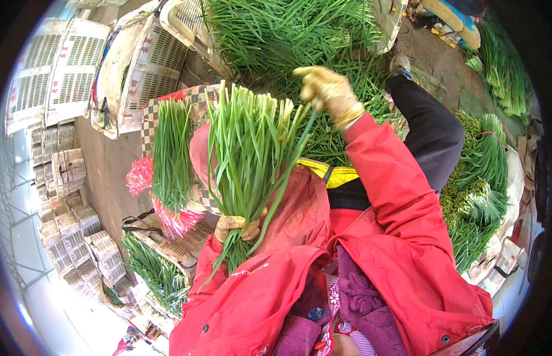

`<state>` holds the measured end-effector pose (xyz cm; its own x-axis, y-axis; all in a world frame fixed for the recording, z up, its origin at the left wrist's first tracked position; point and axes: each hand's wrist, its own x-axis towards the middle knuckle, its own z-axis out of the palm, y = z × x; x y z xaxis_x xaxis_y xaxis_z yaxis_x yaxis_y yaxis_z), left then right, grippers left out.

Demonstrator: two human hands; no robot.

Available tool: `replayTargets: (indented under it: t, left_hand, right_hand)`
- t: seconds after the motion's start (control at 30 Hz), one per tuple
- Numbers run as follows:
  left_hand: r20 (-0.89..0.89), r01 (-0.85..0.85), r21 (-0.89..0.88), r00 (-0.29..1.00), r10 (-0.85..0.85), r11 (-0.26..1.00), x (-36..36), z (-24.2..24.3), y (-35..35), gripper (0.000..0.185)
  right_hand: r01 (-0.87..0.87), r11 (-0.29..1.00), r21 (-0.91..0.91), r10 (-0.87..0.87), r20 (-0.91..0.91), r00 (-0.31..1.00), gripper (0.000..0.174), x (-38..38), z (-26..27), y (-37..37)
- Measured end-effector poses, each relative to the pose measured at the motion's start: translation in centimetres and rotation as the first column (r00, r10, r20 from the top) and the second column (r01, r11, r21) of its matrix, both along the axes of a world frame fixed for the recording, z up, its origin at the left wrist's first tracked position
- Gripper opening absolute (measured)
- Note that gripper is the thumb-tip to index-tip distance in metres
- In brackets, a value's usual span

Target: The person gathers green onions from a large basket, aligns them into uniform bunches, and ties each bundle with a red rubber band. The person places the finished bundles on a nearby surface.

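Note:
My gloved left hand [235, 227] is closed around the leafy end of a thick bunch of green garlic chives [247, 164]. The bunch fans out away from me, its pale cut ends at the far side. Beyond its right edge my right hand [331, 91], in a yellowish glove, is raised and slightly blurred. A long leaf [309, 124] runs up close to its fingertips; whether they pinch it is unclear. A smaller chive bunch [171, 155] lies to the left on a checked cloth [198, 100], beside red-and-white bundles of thin ties [140, 175].
Loose chives [293, 31] spill from a plastic crate [186, 26] in front. Large slatted crates [142, 66] stand at left, with several stacks [68, 213] behind. Banded chive bunches [485, 151] are piled at right. Another filled crate [155, 267] sits at lower left.

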<state>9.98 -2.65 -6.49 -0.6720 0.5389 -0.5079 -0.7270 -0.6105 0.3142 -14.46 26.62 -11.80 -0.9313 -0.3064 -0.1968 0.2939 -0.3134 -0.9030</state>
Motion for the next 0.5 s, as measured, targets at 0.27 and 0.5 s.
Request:
replayTargets:
  t: [0.27, 0.5]
  left_hand:
    - [-0.004, 0.018, 0.074, 1.000, -0.018, 0.997, -0.1, -1.3, -0.9, 0.064]
    - [-0.027, -0.063, -0.080, 0.998, 0.061, 0.995, 0.0, -0.3, 0.3, 0.062]
  right_hand:
    - [-0.257, 0.957, 0.137, 0.273, -0.122, 0.954, 0.057, 0.7, 2.2, 5.2]
    - [-0.383, 0.814, 0.437, 0.475, -0.121, 0.872, 0.029, 4.4, 4.3, -2.7]
